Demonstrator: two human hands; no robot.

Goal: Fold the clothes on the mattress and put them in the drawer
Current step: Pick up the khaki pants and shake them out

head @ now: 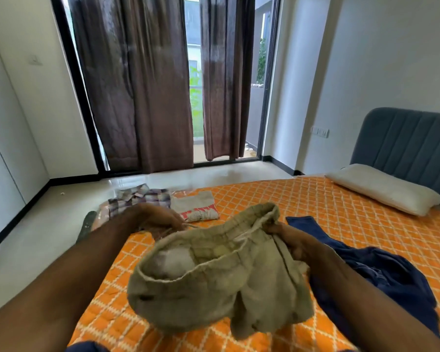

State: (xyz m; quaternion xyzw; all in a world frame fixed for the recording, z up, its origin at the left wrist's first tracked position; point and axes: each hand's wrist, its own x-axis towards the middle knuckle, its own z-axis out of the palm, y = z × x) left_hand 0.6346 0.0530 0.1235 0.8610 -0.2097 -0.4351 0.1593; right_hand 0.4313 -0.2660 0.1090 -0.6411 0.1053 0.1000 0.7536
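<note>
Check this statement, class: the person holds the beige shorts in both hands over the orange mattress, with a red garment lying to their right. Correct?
Not quite. In the head view both hands, left hand and right hand, do hold the beige shorts over the orange mattress, but the garment to their right is dark blue, not red.

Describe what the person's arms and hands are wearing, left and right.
Both forearms are bare from the frame's lower edge to the wrists: no sleeves, watch or bracelets show. The left hand and right hand wear no gloves; rings, if any, cannot be made out.
</note>
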